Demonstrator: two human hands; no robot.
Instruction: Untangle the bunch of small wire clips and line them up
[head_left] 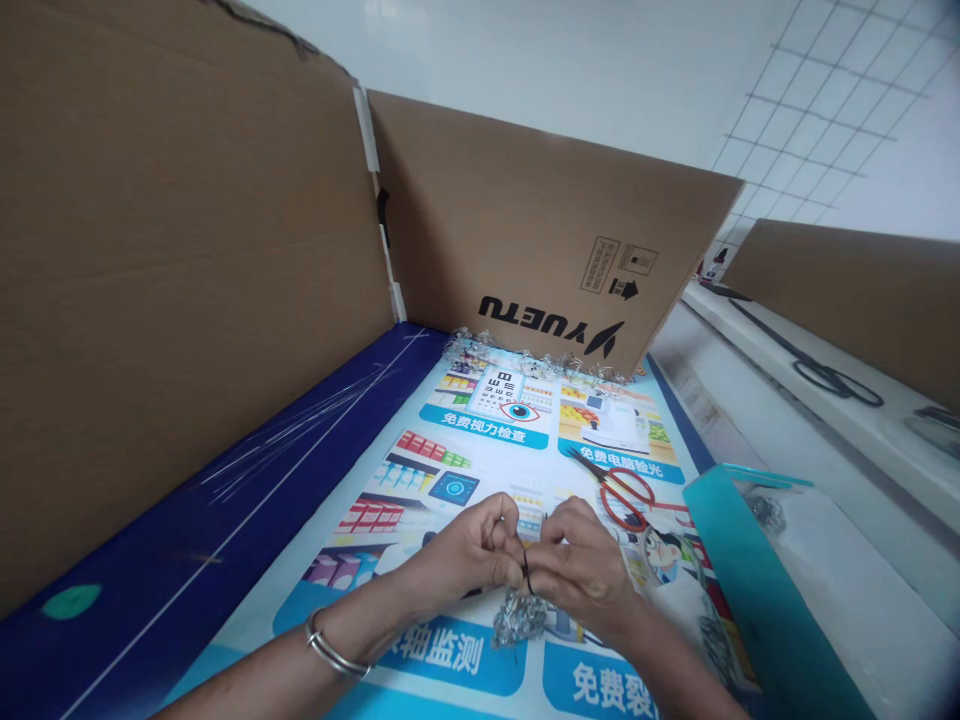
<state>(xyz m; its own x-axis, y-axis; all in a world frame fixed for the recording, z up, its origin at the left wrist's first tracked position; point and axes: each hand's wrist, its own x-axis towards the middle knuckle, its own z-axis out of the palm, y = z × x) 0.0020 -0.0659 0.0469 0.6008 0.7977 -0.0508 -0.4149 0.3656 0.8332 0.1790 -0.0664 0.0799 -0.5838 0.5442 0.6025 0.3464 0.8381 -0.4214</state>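
My left hand (465, 548), with a silver bangle on its wrist, and my right hand (585, 567) meet low in the middle of the view. The fingers of both are pinched around a thin black cord (526, 572). Just under the fingertips hangs a bunch of small clear and silvery pieces (519, 618); their exact kind is too small to make out. The cord's ends are mostly covered by my fingers. Beyond my right hand lie red-handled scissors (626, 492), blades pointing up and left.
Similar clear clusters (555, 368) line the base of a cardboard panel (525, 220). Another cardboard wall (180, 260) rises at left. To the right are a teal box (757, 590) and a round clear container (667, 555). Dark scissors (836, 380) rest on the white ledge.
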